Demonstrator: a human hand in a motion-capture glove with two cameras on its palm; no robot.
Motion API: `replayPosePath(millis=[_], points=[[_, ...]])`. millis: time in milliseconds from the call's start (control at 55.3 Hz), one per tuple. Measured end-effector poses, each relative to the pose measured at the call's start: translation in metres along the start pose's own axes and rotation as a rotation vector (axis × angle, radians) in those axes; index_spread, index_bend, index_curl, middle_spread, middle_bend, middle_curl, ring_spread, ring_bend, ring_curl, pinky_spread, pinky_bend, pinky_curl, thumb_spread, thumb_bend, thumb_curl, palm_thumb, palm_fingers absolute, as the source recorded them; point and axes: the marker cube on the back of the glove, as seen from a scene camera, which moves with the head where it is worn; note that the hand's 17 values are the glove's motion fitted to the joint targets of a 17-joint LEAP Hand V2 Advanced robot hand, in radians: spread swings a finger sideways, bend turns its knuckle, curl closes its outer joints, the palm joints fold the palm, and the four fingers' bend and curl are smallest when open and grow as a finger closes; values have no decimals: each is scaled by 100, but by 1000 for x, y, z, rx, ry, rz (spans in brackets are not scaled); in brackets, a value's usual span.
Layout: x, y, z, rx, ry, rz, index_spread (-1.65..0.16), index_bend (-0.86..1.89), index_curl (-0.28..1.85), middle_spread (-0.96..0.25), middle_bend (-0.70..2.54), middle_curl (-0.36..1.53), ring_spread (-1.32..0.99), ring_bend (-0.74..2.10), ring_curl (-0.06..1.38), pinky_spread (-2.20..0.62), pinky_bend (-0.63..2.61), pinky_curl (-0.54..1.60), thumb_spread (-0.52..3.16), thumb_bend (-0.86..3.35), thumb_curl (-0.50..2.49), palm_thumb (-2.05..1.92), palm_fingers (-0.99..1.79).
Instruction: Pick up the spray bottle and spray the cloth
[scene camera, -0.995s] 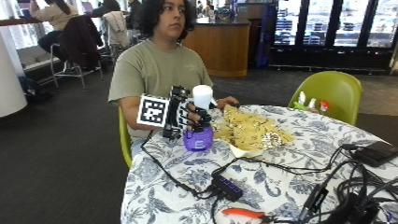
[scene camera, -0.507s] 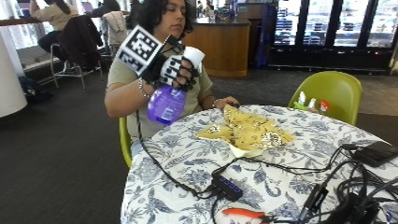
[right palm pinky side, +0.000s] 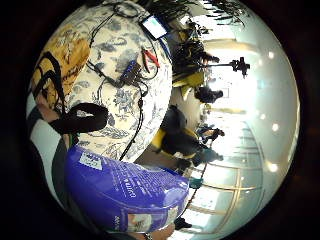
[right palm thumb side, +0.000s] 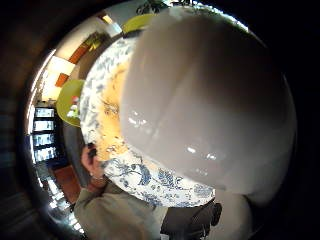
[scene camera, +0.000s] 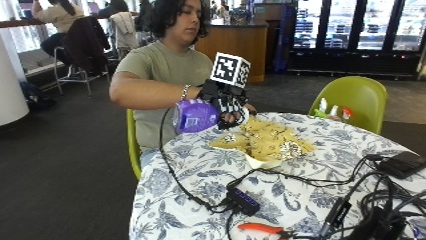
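Just above the near edge of the round table (scene camera: 200, 175), the person's gloved right hand (scene camera: 223, 102) holds the purple spray bottle (scene camera: 194, 115) in the air, its fingers curled round the neck and white head. The bottle lies tipped on its side, with its purple body pointing away from the cloth and toward the person's right, and its head end toward the yellow patterned cloth (scene camera: 266, 142). That cloth lies crumpled on the blue-and-white floral tablecloth, just beside and below the hand, and the bottle is not touching it. The person sits behind the table with the right forearm raised and bent across the chest.

From the little finger side of the palm, the bottle's purple body (right palm pinky side: 125, 192) fills the part nearest the hand, its printed label showing, with the floral table (right palm pinky side: 120, 65) and a corner of the cloth (right palm pinky side: 60, 55) beyond it. From the thumb side, the bottle's white head (right palm thumb side: 210, 100) blocks most of the view, and the cloth (right palm thumb side: 107, 117) lies on the table behind it.

Also on the table are a small black hub with cables (scene camera: 243, 200), red-handled pliers (scene camera: 263, 230) and a black device (scene camera: 403, 164). A green chair (scene camera: 353, 100) stands on the far side.
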Motion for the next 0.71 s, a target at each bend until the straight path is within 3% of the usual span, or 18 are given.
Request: replayPosePath(millis=[308,507,706], points=[[12,-6,-61,200,-247,36,-29,24,53,-19,50,51,-20,56,46,-28,43,39,19,-3,75,103,133],[-5,-28,-121,424,-856,-32,-30,23,54,-19,49,51,-20,56,46,-28,43,39,19,-3,76,102,133],[-77,-81,-158,627,-1580,-174,-29,21,55,-18,48,50,-19,55,47,-28,44,39,20,-3,77,102,131]])
